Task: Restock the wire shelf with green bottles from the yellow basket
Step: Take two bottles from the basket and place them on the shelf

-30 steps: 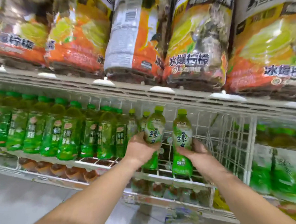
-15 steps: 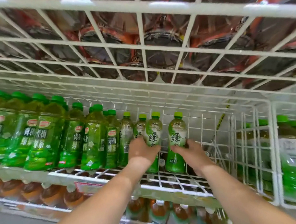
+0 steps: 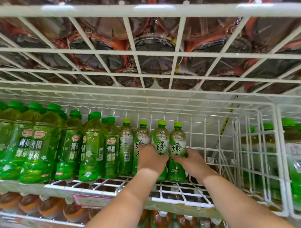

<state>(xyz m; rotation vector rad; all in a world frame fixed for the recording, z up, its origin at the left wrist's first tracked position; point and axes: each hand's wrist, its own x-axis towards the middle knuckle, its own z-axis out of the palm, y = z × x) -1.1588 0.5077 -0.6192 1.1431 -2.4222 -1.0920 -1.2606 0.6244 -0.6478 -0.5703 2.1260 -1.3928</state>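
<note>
Setting two green bottles upright on the wire shelf [image 3: 174, 195], one per hand. Left hand [image 3: 150, 159] wraps the left bottle [image 3: 160, 142] at mid-label, fingers curled shut round the body; right hand [image 3: 190, 157] grips the right bottle [image 3: 177, 143] the same way, fingers closed on its lower label from the right side. Both bottles stand vertical, long axis up-down, caps up, bases look down on the wires, though the left base is half hidden by the wrist, so contact there is probably made, not certain. The two held bottles are touching each other and sit just right of the stocked row [image 3: 140, 145] of matching light-cap bottles; darker-cap green tea bottles [image 3: 89, 150] fill the shelf further left. Open shelf space lies to the right and behind the right bottle, toward the side grid [image 3: 250, 153]. Key relation: bottles sit directly ahead of the fingers, deeper into the shelf, so the next move is likely a straight push back, then release. Right hand is nearer the free gap. Yellow basket not in view. Upper shelf [image 3: 152, 55] overhead limits lift room.
</note>
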